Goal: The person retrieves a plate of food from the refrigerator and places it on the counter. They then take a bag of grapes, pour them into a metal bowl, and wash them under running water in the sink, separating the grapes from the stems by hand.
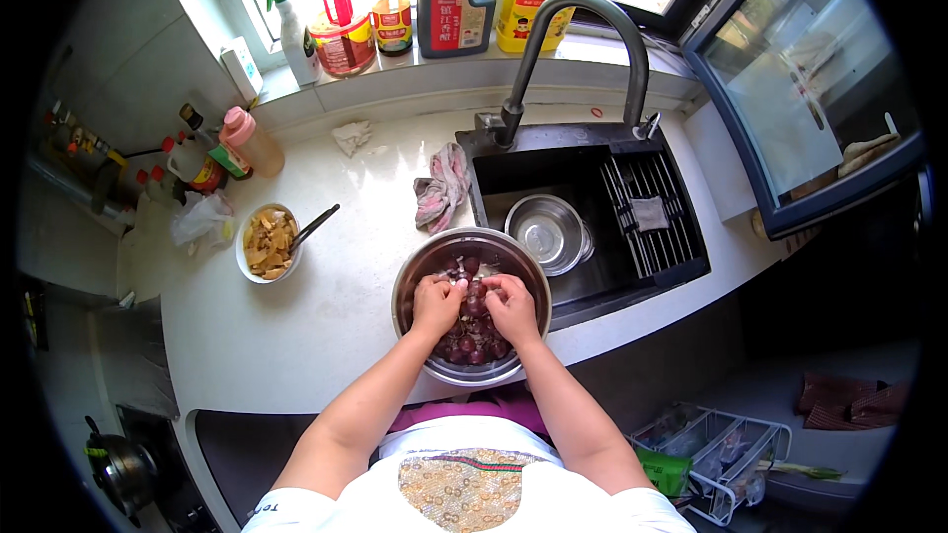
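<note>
Dark red grapes fill the lower part of a wide stainless steel bowl, which stands on the counter against the sink's near left corner. Both my hands are inside the bowl, over the grapes. My left hand is closed, its thumb and fingers curled in on grapes near the middle. Facing it, my right hand is closed too, its fingertips bent around grapes. My own fingers partly hide the grapes they touch.
The black sink holds a steel pot and a drying rack, under a tall grey faucet. A crumpled cloth lies beside it. A white bowl of food sits left. Bottles line the sill.
</note>
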`<act>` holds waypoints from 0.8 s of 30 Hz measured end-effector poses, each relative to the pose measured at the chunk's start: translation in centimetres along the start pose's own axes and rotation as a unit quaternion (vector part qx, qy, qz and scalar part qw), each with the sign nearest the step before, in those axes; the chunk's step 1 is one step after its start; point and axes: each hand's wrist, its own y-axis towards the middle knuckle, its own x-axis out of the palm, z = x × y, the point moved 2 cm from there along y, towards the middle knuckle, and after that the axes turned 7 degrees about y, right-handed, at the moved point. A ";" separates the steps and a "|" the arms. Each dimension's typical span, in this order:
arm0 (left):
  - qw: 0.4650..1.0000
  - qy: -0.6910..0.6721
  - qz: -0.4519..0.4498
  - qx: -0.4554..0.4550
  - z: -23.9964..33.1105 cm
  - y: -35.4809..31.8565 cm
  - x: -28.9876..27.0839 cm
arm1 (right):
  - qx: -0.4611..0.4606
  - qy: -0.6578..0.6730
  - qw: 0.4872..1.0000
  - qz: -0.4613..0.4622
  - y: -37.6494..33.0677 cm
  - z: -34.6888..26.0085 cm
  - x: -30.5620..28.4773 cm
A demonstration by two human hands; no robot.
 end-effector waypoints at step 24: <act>0.984 0.096 0.095 0.115 1.3 -0.8 -0.6 | -0.037 -0.149 0.987 0.038 -1.1 -2.9 1.4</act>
